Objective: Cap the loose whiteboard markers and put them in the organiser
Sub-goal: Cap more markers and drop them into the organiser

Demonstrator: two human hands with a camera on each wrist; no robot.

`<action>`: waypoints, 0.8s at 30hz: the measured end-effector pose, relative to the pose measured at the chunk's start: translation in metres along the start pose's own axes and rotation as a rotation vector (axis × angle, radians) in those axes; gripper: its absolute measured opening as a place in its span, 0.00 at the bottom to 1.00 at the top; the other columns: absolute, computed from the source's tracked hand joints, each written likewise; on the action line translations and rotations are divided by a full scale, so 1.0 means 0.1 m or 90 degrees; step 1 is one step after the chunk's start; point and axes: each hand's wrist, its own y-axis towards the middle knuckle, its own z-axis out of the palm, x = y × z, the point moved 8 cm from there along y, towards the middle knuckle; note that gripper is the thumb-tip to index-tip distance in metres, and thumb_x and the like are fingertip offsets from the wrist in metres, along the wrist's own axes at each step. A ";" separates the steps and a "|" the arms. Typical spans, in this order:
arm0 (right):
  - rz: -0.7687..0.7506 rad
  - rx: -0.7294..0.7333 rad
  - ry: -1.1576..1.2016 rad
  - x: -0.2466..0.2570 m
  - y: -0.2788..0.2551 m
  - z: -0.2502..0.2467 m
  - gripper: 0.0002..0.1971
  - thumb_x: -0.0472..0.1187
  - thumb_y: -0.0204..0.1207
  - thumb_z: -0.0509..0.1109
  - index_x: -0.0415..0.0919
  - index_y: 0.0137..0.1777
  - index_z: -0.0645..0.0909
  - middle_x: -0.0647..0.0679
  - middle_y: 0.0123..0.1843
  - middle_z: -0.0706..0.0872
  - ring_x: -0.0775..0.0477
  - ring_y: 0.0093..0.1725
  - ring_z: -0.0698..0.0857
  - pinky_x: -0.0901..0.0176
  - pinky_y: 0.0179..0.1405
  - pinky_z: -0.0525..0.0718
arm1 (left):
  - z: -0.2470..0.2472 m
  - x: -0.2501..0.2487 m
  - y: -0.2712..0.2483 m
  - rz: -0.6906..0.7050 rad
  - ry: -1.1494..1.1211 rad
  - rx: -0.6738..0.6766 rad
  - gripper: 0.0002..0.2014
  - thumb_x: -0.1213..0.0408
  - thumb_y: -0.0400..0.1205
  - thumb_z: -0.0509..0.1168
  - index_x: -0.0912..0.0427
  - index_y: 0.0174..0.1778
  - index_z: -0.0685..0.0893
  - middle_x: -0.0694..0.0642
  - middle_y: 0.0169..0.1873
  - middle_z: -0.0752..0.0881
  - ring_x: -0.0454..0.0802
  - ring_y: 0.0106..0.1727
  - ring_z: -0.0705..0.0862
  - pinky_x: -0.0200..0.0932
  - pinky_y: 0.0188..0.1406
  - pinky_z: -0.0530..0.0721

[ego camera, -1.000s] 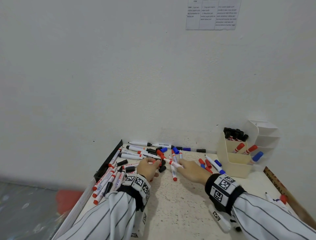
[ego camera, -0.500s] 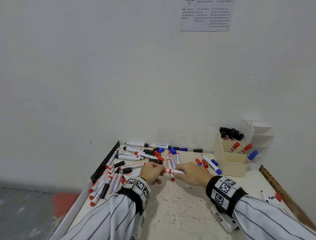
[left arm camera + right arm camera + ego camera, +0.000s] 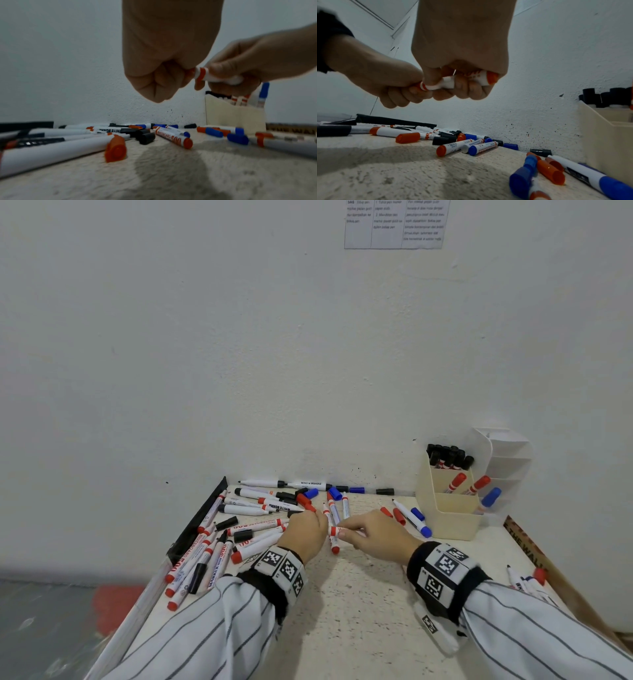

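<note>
Red whiteboard marker (image 3: 337,531) held level above the worktop (image 3: 346,611), left of the cream organiser (image 3: 448,522): my right hand (image 3: 380,537) grips its barrel, my left hand (image 3: 305,534) is curled round its cap end. Loose markers and caps lie left of the organiser.

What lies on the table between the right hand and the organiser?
Head view: loose red caps, a blue cap and a blue marker lie between the right hand and the organiser.
</note>
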 end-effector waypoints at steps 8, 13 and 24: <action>-0.041 -0.012 -0.001 -0.04 -0.02 -0.04 0.18 0.55 0.81 0.60 0.47 0.61 0.84 0.48 0.52 0.89 0.49 0.50 0.85 0.54 0.51 0.82 | -0.10 -0.13 -0.09 -0.010 -0.024 -0.005 0.25 0.74 0.86 0.49 0.77 0.78 0.51 0.69 0.64 0.77 0.61 0.61 0.80 0.49 0.58 0.78; -0.021 0.039 0.135 -0.11 -0.06 -0.03 0.15 0.51 0.83 0.58 0.50 0.38 0.81 0.56 0.28 0.75 0.59 0.29 0.73 0.64 0.37 0.73 | -0.06 -0.23 -0.10 0.034 -0.103 -0.006 0.22 0.69 0.88 0.50 0.72 0.78 0.58 0.60 0.51 0.82 0.50 0.47 0.83 0.36 0.42 0.78; -0.007 0.042 0.025 -0.22 0.03 -0.13 0.14 0.48 0.84 0.58 0.42 0.58 0.81 0.53 0.43 0.80 0.55 0.44 0.78 0.64 0.46 0.73 | -0.03 -0.25 0.03 -0.013 -0.426 -0.087 0.09 0.58 0.88 0.47 0.58 0.52 0.70 0.44 0.29 0.70 0.36 0.28 0.68 0.29 0.29 0.66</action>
